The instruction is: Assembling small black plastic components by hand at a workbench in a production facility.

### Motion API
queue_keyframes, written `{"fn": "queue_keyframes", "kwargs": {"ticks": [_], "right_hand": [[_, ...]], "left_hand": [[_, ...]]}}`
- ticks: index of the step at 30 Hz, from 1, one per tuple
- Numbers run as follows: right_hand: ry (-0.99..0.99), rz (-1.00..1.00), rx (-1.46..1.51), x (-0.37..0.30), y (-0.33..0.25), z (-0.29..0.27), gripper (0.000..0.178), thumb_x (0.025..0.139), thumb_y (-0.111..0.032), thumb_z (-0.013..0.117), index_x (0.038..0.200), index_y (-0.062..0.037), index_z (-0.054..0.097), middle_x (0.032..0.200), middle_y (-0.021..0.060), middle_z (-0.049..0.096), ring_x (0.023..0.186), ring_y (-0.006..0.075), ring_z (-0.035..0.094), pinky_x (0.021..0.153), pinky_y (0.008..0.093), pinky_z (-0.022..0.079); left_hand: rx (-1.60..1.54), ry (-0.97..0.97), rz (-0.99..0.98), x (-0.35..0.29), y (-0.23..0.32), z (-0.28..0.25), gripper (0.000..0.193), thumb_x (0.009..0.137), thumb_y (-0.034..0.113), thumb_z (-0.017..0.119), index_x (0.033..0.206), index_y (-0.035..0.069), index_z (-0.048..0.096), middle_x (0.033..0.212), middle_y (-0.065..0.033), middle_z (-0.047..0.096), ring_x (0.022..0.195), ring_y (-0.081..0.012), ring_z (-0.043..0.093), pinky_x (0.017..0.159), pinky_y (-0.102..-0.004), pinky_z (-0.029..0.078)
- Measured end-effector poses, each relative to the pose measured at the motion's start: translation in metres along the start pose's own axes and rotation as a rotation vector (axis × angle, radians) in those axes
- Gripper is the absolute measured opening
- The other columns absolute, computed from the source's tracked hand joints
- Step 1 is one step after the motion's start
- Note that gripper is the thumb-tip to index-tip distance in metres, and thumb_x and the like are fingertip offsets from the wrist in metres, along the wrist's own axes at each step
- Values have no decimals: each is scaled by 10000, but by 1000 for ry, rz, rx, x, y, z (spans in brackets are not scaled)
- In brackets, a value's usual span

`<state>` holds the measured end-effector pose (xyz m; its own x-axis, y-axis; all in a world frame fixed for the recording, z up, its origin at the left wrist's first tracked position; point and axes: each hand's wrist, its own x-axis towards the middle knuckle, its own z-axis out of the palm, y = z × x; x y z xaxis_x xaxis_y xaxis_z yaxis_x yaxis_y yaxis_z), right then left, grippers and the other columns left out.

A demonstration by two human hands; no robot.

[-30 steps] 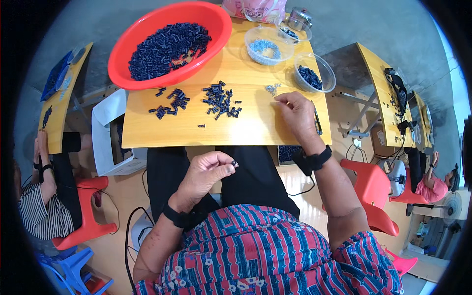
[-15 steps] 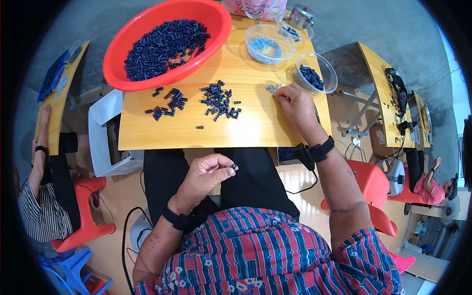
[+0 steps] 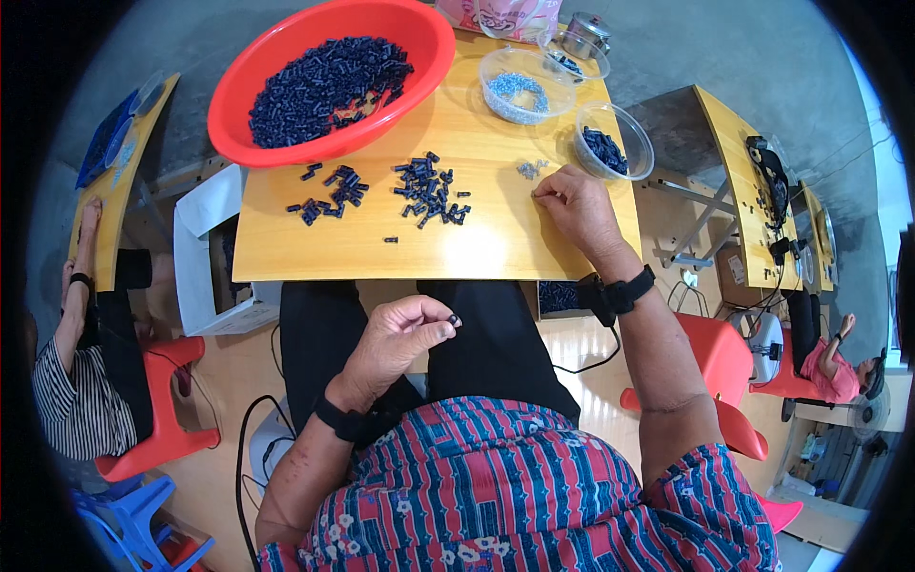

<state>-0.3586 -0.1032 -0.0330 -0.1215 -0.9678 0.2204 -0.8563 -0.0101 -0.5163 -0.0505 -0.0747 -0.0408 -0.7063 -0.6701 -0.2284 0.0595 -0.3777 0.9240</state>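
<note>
My left hand (image 3: 393, 336) is held over my lap, thumb and forefinger pinching a small black cylindrical part (image 3: 455, 320). At the right side of the table, my right hand (image 3: 579, 212) has its fingertips closed together at the tabletop; what lies between them, if anything, is too small to make out. Just beyond those fingertips is a little heap of small clear pieces (image 3: 530, 170). Two loose groups of dark parts, one on the left (image 3: 329, 196) and a larger cluster (image 3: 427, 191), lie mid-table. One single dark part (image 3: 391, 240) rests nearer the front edge.
A red basin (image 3: 225, 105) full of dark parts stands at the back left. Clear bowls hold pale pieces (image 3: 516, 96) and dark parts (image 3: 604, 151) at the back right. A white box (image 3: 205, 286) stands below the table's left side. People sit at tables on both sides.
My right fingertips have drawn slightly back from the clear pieces, toward me. My left hand keeps its pinch on the black part. The whole view has shifted a little.
</note>
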Motion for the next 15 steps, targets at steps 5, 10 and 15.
{"fn": "queue_keyframes", "kwargs": {"ticks": [5,10,15], "right_hand": [[17,-2,37,-4,9,3,99,757,10,699,848,-28,700,797,77,647,695,175,616,658,281,502],[27,87,129,-6,10,3,117,748,-8,721,862,-14,695,824,81,669,681,157,602,655,269,504],[23,143,78,-6,-8,1,144,745,-66,743,871,-12,698,830,89,672,698,170,620,661,283,511]], "left_hand": [[0,10,-5,-3,0,2,125,910,128,650,960,13,658,858,-29,650,804,-94,600,768,-241,487],[-3,8,2,-4,0,2,117,910,119,648,961,15,659,863,-29,653,809,-93,603,773,-238,490],[6,10,-1,-5,-2,2,114,910,117,649,960,15,659,866,-27,655,811,-92,605,776,-237,491]]}}
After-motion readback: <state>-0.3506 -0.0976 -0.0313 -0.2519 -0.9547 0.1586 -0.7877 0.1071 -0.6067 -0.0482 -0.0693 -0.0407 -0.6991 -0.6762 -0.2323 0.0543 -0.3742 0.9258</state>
